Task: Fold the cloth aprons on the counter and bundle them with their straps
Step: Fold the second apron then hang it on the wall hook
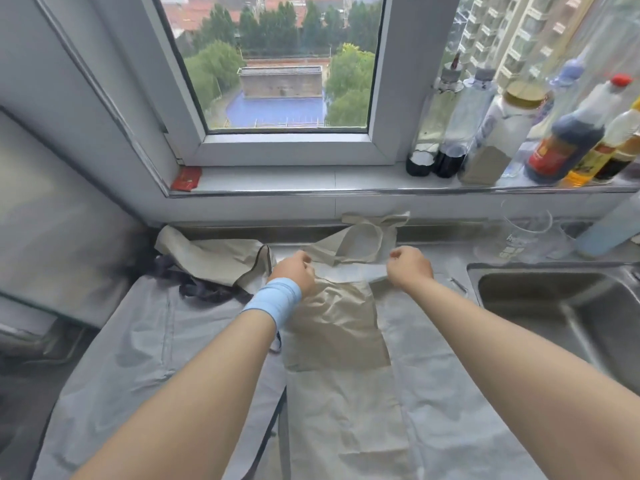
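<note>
Beige apron creased, flat on bench, just below grips. Left grip and right grip pinch its top edge. Strap loop beyond grips; second apron left, sink right.

The apron lies centred on the desk; second apron at 10 o'clock; sink at 3 o'clock; bottles on the windowsill at 1 o'clock.

two hands, three aprons, one sink
</note>
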Available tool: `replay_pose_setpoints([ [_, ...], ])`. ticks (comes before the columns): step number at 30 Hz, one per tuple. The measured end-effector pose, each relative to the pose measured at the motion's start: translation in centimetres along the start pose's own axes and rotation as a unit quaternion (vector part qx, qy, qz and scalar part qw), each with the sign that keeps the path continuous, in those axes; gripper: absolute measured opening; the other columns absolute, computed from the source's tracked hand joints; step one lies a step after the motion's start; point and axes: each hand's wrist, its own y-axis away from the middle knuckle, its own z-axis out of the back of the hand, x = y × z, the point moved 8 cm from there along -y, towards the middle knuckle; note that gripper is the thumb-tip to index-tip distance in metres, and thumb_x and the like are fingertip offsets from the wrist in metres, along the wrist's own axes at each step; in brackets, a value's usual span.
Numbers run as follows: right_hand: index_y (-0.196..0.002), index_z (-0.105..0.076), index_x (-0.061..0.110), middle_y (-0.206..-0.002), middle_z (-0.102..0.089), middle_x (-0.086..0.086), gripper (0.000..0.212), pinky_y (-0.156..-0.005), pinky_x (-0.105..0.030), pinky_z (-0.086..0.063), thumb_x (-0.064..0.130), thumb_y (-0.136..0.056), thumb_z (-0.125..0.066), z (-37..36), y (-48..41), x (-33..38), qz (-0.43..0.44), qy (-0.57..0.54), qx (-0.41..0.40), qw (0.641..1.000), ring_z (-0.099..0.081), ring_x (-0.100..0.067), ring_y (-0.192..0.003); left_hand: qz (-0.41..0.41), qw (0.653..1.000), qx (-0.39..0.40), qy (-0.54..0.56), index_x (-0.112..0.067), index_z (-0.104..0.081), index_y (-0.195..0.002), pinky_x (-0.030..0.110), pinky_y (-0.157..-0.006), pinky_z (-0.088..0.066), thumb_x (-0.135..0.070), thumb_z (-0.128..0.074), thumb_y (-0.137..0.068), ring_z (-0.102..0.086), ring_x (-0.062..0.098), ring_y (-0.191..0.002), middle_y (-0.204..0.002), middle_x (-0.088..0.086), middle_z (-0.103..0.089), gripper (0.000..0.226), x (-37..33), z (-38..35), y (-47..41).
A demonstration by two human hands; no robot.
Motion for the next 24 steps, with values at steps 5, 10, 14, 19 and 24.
replay_pose_setpoints([
  [5,-0.148,-0.038,0.017,-0.147,-0.045,-0.012,0.077,-0.105,-0.038,-0.043,0.033,-0.076,-0.064,-4.3,-6.5,-1.0,-0.044,-0.017,0.086,0.995,-0.048,-0.033,-0.130,0.058,0.997,0.054,-0.005,-0.018,-0.039,-0.145,0.036,-0.106,-0.037,-0.025,-0.040,-0.101,-0.048,0.032,-0.129,-0.145,0.009,-0.048,0.045,0.7,-2.1,-7.3],
  [10,-0.151,-0.028,0.012,-0.141,-0.052,-0.009,0.092,-0.099,-0.034,-0.045,0.032,-0.075,-0.077,-5.5,-8.5,-1.8,-0.089,-0.056,0.054,0.993,-0.052,-0.033,-0.126,0.081,0.993,0.080,-0.011,-0.017,-0.017,-0.154,0.036,-0.108,-0.033,-0.019,-0.038,-0.101,-0.038,0.033,-0.137,-0.155,0.010,-0.033,0.057,1.3,-3.3,-10.0],
  [14,-0.094,-0.070,0.027,-0.086,-0.070,0.009,0.027,-0.079,-0.033,-0.052,0.018,-0.070,-0.075,-4.8,-8.8,2.0,0.033,-0.115,0.041,0.992,-0.066,-0.020,-0.088,0.104,0.989,0.102,-0.001,-0.028,-0.006,-0.155,0.038,-0.097,-0.047,-0.011,-0.047,-0.091,-0.052,0.034,-0.124,-0.153,0.005,-0.036,0.078,2.5,-3.7,-10.4],
  [19,-0.060,-0.068,0.022,-0.060,-0.066,0.012,0.026,-0.065,-0.026,-0.044,0.002,-0.077,-0.071,-1.8,-7.5,8.2,0.185,-0.225,0.041,0.956,-0.054,-0.004,-0.061,0.060,0.995,0.074,0.019,-0.034,0.002,-0.154,0.035,-0.082,-0.050,-0.030,-0.068,-0.080,-0.062,0.032,-0.109,-0.136,0.004,-0.054,0.101,2.1,-1.9,-10.4],
  [24,-0.061,-0.058,0.021,-0.057,-0.058,0.002,0.026,-0.054,-0.032,-0.042,0.007,-0.078,-0.072,0.6,-6.4,11.6,0.208,-0.247,0.054,0.945,-0.051,-0.015,-0.052,0.063,0.998,-0.015,-0.016,-0.021,-0.061,-0.102,0.032,-0.075,-0.052,-0.033,-0.045,-0.084,-0.065,0.034,-0.085,-0.091,0.009,-0.069,0.027,1.5,2.0,-9.9],
])
